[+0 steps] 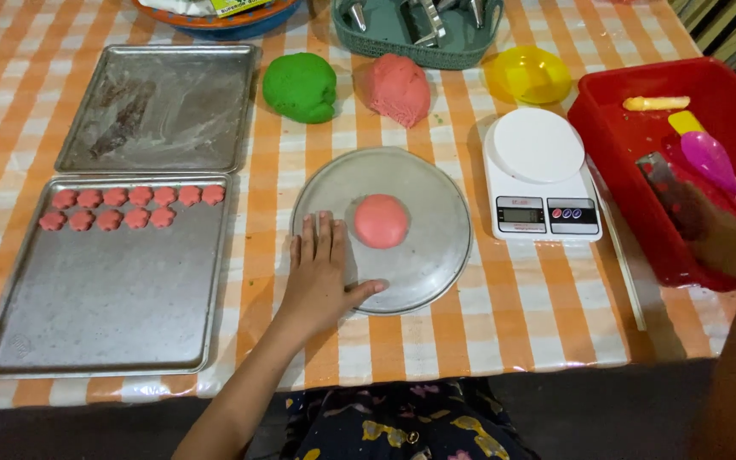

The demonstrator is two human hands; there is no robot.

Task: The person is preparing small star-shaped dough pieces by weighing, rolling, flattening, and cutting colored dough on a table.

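Far left, two metal baking trays: the upper tray (159, 106) bare but smeared with flour or grease, the lower tray (104, 290) carrying two rows of small pink flower-shaped dough pieces (129, 207) along its top edge. Next, a green dough lump (300, 86) and a larger pink dough lump (397, 88) on the orange-checked tablecloth (257, 247). Centre: round metal plate (423, 247), with a smooth pink dough ball (381, 221) sitting near its middle. Left hand (321, 277) lies flat, fingers spread, palm on the plate's left rim, thumb out toward the ball but apart from it. The ball looks soft, light, likely a bit tacky; probably dents under a pinch, so best cupped from the sides or underneath. Right of the plate, a white kitchen scale (538, 175), a yellow bowl (528, 74) behind it. Far right, right hand (721, 243) at the red tub (641, 136), curled around a metal scraper (670, 192); grip partly hidden.
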